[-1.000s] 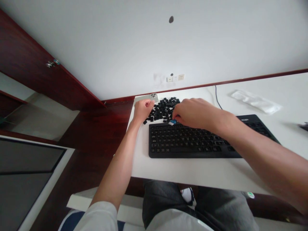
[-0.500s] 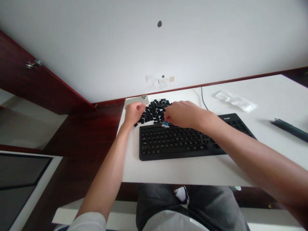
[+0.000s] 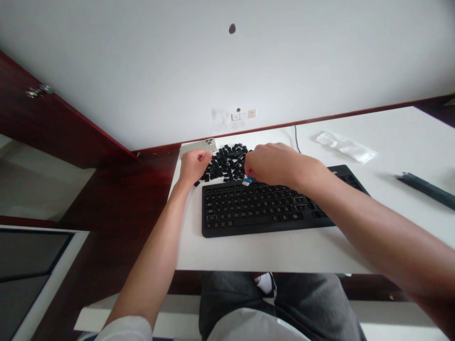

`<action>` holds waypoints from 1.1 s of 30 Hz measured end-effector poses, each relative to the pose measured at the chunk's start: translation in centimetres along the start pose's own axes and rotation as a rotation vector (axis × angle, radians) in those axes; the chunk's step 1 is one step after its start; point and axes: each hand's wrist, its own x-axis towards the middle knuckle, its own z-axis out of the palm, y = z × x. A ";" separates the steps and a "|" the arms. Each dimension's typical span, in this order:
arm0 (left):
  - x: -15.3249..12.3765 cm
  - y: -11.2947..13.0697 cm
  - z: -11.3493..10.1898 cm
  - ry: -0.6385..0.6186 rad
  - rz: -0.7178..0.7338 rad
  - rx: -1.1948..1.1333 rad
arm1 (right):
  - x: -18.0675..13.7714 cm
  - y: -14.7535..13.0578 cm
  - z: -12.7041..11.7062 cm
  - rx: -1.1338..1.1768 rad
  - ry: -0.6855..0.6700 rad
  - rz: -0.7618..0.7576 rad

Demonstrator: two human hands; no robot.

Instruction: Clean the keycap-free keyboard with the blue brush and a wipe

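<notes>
A black keyboard (image 3: 254,220) lies on the white desk, its keycaps off and the bare key sockets showing. Behind it is a loose heap of black keycaps (image 3: 227,158). My right hand (image 3: 273,163) is closed over the keyboard's back edge, gripping a small blue brush with a white tip (image 3: 247,181). The tip is at the top row of sockets, and the fingers on the far side are hidden. My left hand (image 3: 194,166) rests in a loose fist on the desk, left of the keycaps, with nothing showing in it.
A phone (image 3: 192,146) lies flat behind my left hand. On the right are a clear plastic wrapper (image 3: 344,147) and a long dark bar (image 3: 426,187). A thin black cable (image 3: 296,137) runs to the back edge. The wall has sockets (image 3: 244,115).
The view has shifted slightly, so the desk and things sit a little further left. My right hand has turned a little and the brush tip has moved slightly over the top row. My left hand stays in place.
</notes>
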 end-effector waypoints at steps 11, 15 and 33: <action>0.1 0.0 -0.1 -0.008 -0.005 0.012 | 0.1 -0.5 0.3 0.071 0.001 -0.114; 0.1 0.1 0.0 -0.002 -0.001 0.022 | 0.3 -0.6 0.6 0.155 0.029 -0.177; 0.1 0.2 -0.1 -0.014 0.007 -0.002 | 0.1 -1.1 0.9 0.129 0.017 -0.192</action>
